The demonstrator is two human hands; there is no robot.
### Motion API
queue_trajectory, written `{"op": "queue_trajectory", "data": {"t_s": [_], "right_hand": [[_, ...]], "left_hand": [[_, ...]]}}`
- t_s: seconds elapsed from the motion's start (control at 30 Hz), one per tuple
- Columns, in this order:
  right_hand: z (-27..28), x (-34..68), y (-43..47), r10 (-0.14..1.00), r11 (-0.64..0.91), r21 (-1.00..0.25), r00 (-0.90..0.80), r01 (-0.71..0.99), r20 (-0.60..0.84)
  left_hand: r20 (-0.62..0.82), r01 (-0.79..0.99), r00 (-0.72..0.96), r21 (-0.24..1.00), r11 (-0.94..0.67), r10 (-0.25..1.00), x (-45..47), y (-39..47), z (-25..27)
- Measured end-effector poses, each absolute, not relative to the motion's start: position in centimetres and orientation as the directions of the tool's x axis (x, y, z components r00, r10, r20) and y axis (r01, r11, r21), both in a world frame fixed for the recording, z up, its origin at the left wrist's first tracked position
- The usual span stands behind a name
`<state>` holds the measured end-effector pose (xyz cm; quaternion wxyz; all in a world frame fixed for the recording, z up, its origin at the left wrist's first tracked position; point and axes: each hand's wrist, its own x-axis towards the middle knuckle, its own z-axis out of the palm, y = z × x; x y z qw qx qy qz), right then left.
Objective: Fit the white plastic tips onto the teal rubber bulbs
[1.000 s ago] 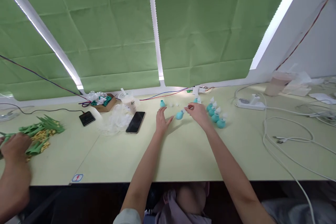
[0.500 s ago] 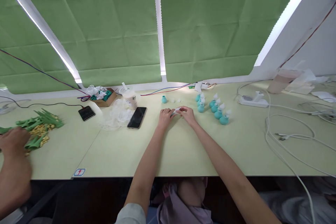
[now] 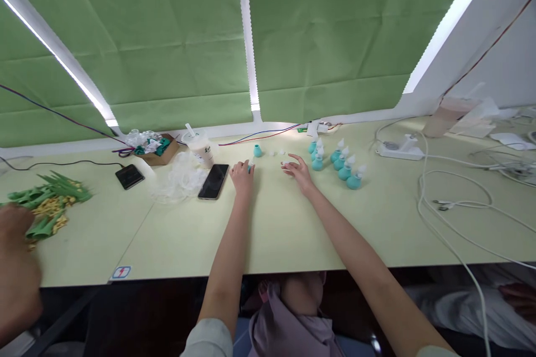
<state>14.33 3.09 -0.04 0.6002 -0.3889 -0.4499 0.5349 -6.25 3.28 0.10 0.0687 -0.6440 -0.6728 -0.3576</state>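
Observation:
My left hand [image 3: 242,178] rests on the table left of centre, its fingers closed round a small teal squeeze bottle [image 3: 250,168] with a pale tip pointing up. Most of that bottle is hidden by the fingers. Apart from it, my right hand [image 3: 298,173] is held low over the table with the index finger raised; a small white cap [image 3: 286,163] shows at its other fingertips. Just beyond lie two white pieces [image 3: 282,152]. A teal bottle without a tip [image 3: 257,150] stands behind my left hand. To the right, several teal bottles [image 3: 345,170] with white pointed tips stand in two rows.
Left of my hands are a phone [image 3: 214,182], a crumpled clear bag [image 3: 180,179], a drink cup [image 3: 201,149] and a small carton [image 3: 162,154]. A co-worker's hand [image 3: 14,223] is among green pieces at far left. A power strip [image 3: 400,150] and white cables lie right.
My hands have moved apart: the left has shifted left with the teal bottle, and the right has drawn away from it. The view has shifted slightly.

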Motion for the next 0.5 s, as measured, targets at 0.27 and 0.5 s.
{"op": "queue_trajectory", "data": {"t_s": [0.27, 0.5], "right_hand": [[-0.3, 14.2, 2.9, 0.977, 0.000, -0.975, -0.209, -0.224, 0.048], [-1.1, 14.3, 3.9, 0.992, 0.039, -0.982, -0.113, -0.185, 0.061]], "left_hand": [[0.588, 0.901, -0.216, 0.428, -0.072, 0.780, -6.6, 2.9, 0.1], [0.640, 0.752, 0.193, 0.391, -0.531, 0.744, -2.0, 2.0, 0.3]]}}
